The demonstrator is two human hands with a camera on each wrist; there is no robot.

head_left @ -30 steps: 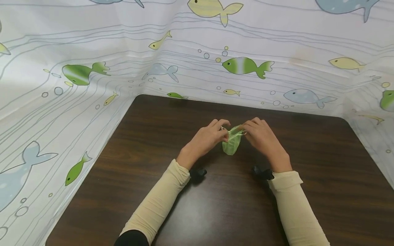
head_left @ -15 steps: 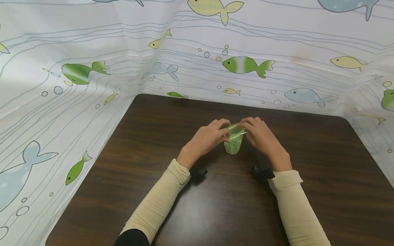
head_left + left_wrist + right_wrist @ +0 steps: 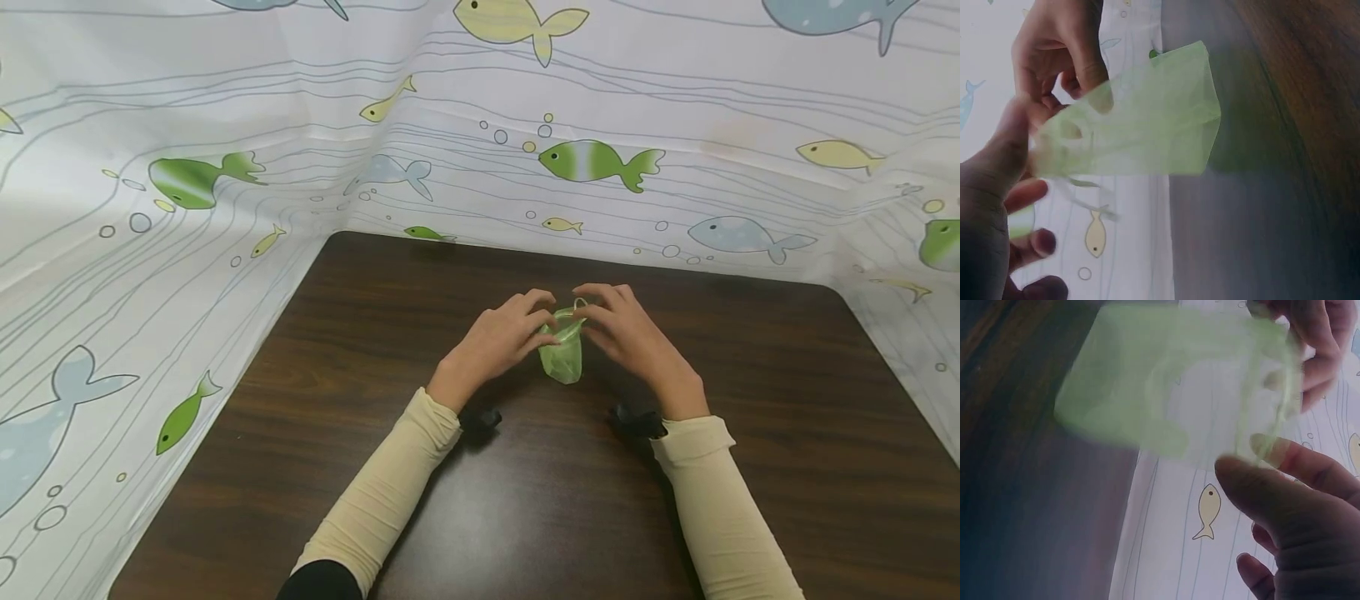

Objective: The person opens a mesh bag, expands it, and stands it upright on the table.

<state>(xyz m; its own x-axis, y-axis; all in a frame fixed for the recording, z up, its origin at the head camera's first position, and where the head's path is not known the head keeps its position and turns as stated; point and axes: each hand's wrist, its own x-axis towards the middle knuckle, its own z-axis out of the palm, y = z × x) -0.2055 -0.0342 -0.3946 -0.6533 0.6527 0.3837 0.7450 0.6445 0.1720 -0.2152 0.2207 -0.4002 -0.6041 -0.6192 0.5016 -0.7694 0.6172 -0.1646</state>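
Note:
A small, sheer light green drawstring pouch (image 3: pixel 562 358) hangs mouth-up between both hands, over the far middle of the table. My left hand (image 3: pixel 502 329) pinches one side of its mouth. My right hand (image 3: pixel 626 329) grips the opposite side, and the right wrist view shows the thumb (image 3: pixel 1250 484) and forefinger right at the rim. The see-through body of the pouch (image 3: pixel 1154 119) looks flat and tapers toward the mouth in the left wrist view. A thin cord loop (image 3: pixel 580 303) stands up beside the right fingertips. Motion blurs the pouch's mouth in both wrist views.
The dark wood-grain table (image 3: pixel 315 400) reaches under both forearms. White cloth printed with fish (image 3: pixel 480 175) walls it in at the back and on both sides. Dark wrist cameras (image 3: pixel 480 421) hang beneath the wrists.
The pouch has swung slightly right, then back left, and its body has turned. A cord loop now rises at the right fingertips, where light cord ends showed by both hands earlier.

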